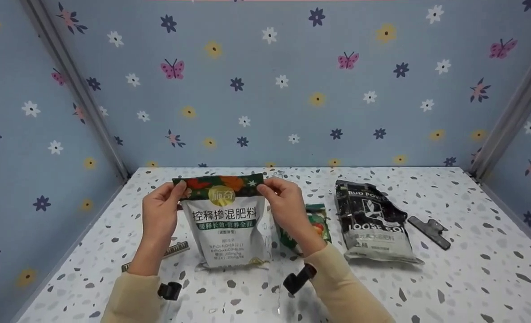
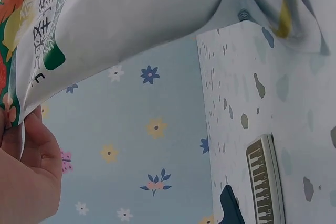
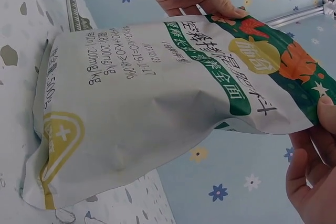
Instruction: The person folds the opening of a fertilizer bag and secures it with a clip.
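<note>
A white fertilizer bag (image 1: pixel 229 229) with a green, flowered top band stands upright at the table's middle left, its base at the tabletop. My left hand (image 1: pixel 160 208) pinches its upper left corner, thumb in front and fingers behind. At the opposite top corner my right hand (image 1: pixel 288 204) pinches the band the same way. Between them the top edge is stretched straight. In the right wrist view the bag's front (image 3: pixel 142 103) shows printed text and a yellow mark low down. Behind my right forearm, a green bag (image 1: pixel 319 222) is partly hidden.
A black and grey soil bag (image 1: pixel 375 224) lies to the right, with a dark clip (image 1: pixel 430 231) beside it. Near my left wrist lies a clip with a piano-key pattern (image 1: pixel 177 249), partly covered by the arm. Flowered blue walls (image 1: pixel 274 89) enclose the table (image 1: pixel 472 278).
</note>
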A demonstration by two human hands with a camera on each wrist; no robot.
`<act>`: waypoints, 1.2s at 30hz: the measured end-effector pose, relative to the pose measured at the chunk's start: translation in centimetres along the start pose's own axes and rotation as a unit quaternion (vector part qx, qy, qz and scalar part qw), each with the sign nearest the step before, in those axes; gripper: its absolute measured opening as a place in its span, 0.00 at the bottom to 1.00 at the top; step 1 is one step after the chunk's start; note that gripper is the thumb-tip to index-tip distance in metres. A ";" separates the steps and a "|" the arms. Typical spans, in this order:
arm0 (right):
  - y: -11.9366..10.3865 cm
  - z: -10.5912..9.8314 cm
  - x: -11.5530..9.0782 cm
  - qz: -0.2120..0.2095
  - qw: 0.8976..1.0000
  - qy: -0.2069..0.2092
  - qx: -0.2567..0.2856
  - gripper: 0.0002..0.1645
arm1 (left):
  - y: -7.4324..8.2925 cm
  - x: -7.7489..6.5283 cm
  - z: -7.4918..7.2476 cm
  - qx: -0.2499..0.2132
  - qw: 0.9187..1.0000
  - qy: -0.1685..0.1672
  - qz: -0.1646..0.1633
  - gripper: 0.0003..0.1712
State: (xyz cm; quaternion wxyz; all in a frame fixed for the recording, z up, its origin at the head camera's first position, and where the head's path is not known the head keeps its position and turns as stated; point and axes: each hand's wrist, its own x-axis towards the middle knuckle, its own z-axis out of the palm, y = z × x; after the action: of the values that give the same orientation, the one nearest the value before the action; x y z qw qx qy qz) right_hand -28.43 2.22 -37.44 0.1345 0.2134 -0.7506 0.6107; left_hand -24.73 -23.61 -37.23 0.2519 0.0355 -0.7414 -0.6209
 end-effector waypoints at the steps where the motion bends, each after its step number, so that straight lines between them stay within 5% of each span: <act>1: -0.1 0.0 0.0 -0.003 1.000 0.000 0.000 0.08 | 0.1 0.0 0.0 -0.003 1.000 0.001 0.001 0.23; 12: -0.4 -0.2 0.1 -0.045 0.999 0.003 0.007 0.08 | 0.2 0.1 -0.3 -0.015 1.000 0.008 0.011 0.22; 20: -0.4 -0.2 0.1 -0.009 1.000 -0.005 0.020 0.07 | -0.1 0.2 -0.7 -0.028 0.999 -0.024 -0.013 0.25; 36: -0.8 -0.4 0.0 0.055 0.996 -0.033 0.068 0.09 | 0.1 0.2 -1.1 -0.070 0.993 -0.091 0.007 0.23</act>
State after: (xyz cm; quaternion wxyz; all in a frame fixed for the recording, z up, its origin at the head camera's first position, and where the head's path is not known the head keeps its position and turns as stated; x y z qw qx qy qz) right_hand -28.11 2.43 -36.68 0.0613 0.2009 -0.7220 0.6592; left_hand -24.41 -24.63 -36.93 0.1897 -0.0438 -0.7161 -0.6702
